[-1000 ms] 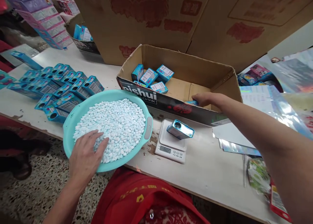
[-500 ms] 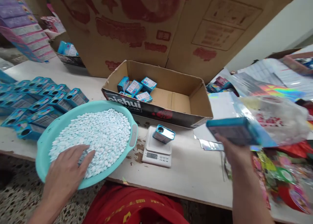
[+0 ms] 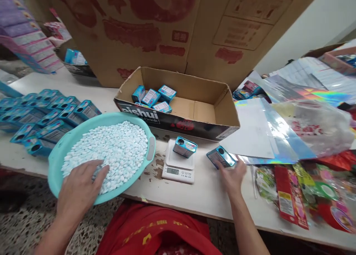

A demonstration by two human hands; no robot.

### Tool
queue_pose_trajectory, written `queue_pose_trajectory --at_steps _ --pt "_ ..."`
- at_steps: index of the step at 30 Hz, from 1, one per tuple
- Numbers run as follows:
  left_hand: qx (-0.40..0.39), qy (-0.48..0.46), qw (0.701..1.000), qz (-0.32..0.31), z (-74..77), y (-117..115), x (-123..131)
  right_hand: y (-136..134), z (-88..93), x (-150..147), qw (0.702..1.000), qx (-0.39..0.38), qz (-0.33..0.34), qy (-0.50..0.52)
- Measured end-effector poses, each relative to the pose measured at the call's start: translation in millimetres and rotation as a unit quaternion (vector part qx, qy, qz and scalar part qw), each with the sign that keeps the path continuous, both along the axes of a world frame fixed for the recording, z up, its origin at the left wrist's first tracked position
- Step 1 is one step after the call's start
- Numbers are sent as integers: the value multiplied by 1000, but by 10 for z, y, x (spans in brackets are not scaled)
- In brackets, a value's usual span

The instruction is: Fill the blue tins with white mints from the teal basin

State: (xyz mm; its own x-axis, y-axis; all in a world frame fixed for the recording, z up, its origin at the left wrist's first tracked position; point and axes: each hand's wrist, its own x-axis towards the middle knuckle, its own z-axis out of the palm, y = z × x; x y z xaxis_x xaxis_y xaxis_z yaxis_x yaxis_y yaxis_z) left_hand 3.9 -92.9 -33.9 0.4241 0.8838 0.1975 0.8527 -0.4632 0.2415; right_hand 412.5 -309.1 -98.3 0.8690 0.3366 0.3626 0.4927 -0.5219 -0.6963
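My left hand (image 3: 80, 188) lies flat with fingers spread on the pale blue tablets (image 3: 111, 151) heaped in a turquoise basin (image 3: 151, 149). My right hand (image 3: 232, 175) grips a small blue tin (image 3: 221, 157) and holds it against the table just right of a white digital scale (image 3: 178, 166). Another blue tin (image 3: 185, 146), its round opening up, lies on the scale's platform. Behind the scale stands an open cardboard box (image 3: 205, 99) with several closed blue tins (image 3: 155, 97) in its left end.
Rows of several open blue tins (image 3: 47, 114) lie on the table to the left of the basin. Holographic sheets (image 3: 280, 136), a plastic bag (image 3: 314, 130) and colourful packets (image 3: 292, 195) crowd the right side. Large cardboard cartons (image 3: 167, 28) wall off the back.
My right hand drew back from the cardboard box with a blue tin, swung it through the air to the right, then brought it down beside the scale. The left hand stayed on the tablets.
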Motion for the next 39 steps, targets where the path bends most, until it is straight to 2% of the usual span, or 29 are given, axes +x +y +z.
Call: queue_pose_trajectory --at_steps 2,3,5,7,9,11,14,16,18,19,20,22,24,25,27,30,33,36,39 --pt "0 23 1000 19 9 -18 15 -21 26 -127 987 56 -39 -145" --pt "4 34 999 28 16 -24 20 -18 50 -207 977 83 -33 -193" --pt "4 49 998 37 35 -33 31 46 104 -383 965 124 26 -229" --pt "-2 61 998 27 56 -34 49 203 139 -546 970 137 95 -178" --pt "-13 59 998 2 71 -24 84 422 142 -661 978 118 160 -59" --pt "-17 39 999 -6 79 -6 146 640 134 -715 971 98 207 66" --pt "-1 -55 998 41 98 13 283 872 218 -712 952 91 234 177" --pt "-16 -176 982 71 134 5 388 967 400 -703 952 84 242 169" --pt "-88 -333 934 92 197 -13 499 1061 675 -730 954 82 274 94" --pt "-141 -416 893 102 238 -18 557 1119 828 -765 948 86 303 47" --pt "-198 -498 837 114 282 -14 616 1189 977 -816 938 95 334 5" --pt "-311 -634 696 130 367 28 735 1358 1226 -963 911 125 390 -51" --pt "-402 -713 557 144 434 111 844 1552 1369 -1148 882 147 440 -84" --pt "-429 -735 502 154 456 161 889 1652 1399 -1244 866 148 466 -104" --pt "-453 -760 427 188 472 256 955 1841 1395 -1415 832 131 516 -154" --pt "-426 -791 370 237 438 346 988 2054 1315 -1569 802 94 551 -211" --pt "-395 -817 334 255 369 362 973 2144 1262 -1609 790 85 563 -228" --pt "-406 -813 319 268 307 352 964 2142 1278 -1609 781 82 573 -232" --pt "-422 -807 316 267 281 358 979 2109 1306 -1604 797 82 555 -221"
